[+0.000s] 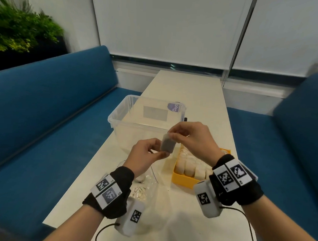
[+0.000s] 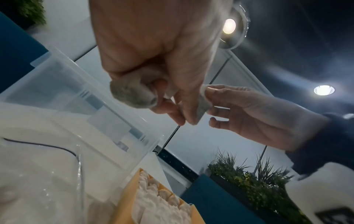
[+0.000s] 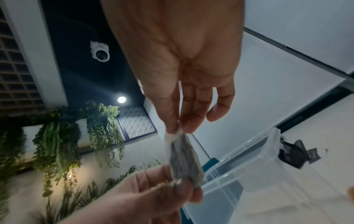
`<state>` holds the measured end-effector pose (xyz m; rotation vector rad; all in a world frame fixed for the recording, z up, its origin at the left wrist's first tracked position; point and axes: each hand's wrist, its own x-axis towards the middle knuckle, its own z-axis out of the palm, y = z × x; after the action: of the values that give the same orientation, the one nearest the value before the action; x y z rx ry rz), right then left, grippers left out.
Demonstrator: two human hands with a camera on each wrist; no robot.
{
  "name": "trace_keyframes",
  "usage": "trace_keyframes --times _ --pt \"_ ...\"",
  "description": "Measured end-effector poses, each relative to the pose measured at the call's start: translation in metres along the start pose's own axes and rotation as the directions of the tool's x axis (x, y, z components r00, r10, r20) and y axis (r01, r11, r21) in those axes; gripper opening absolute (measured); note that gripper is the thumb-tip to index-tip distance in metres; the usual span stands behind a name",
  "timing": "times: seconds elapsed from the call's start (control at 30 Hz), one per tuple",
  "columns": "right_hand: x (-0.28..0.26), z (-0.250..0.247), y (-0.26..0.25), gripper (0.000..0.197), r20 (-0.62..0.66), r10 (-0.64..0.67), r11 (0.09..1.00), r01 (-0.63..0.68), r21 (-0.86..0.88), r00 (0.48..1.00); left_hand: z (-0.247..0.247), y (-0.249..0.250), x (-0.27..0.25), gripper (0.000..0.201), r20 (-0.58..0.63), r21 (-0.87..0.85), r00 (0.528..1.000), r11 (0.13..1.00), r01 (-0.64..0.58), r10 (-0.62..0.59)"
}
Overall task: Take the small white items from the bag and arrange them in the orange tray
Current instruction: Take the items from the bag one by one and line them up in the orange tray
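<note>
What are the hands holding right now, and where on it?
A small pouch: right hand pinches its top edge, left hand pinches its bottom edge.

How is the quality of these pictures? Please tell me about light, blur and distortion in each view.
Head view: even light, edges bent by the wide lens, sachet slightly soft. Left wrist view: dim, a ceiling lamp flares, the left hand is blurred. Right wrist view: dark background, the right hand is fairly clear, the near fingers are out of focus.

tray [image 1: 178,180] right of bag [image 1: 150,190] (on table [image 1: 193,96])
</note>
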<state>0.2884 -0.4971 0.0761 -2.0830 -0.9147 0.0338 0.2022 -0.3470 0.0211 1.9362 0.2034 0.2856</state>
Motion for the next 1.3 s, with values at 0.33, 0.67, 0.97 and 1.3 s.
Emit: trace_keyframes --times 0.33,0.67,0.97,1.3 --pt "0.005 -0.030 0.006 0.009 0.031 0.014 0.988 -0.009 -0.157 0.999 0.005 -0.004 0.003 0.014 0.014 -0.154 0.987 0.975 0.160 -0.160" --pt "0.006 0.001 0.092 0.011 0.289 0.331 0.855 -0.157 -0.494 0.898 0.006 -0.011 0.002 0.020 0.148 -0.427 0.898 0.792 0.436 -0.414" --pt "0.014 0.036 0.149 0.015 0.279 0.491 0.767 -0.258 -0.588 0.825 0.003 -0.015 0.002 0.021 0.187 -0.567 0.853 0.656 0.498 -0.487" --pt "-0.028 0.039 0.047 0.034 0.448 0.261 0.938 -0.334 0.090 0.855 0.013 -0.001 0.012 0.022 0.169 -0.674 0.849 0.570 0.470 -0.501"
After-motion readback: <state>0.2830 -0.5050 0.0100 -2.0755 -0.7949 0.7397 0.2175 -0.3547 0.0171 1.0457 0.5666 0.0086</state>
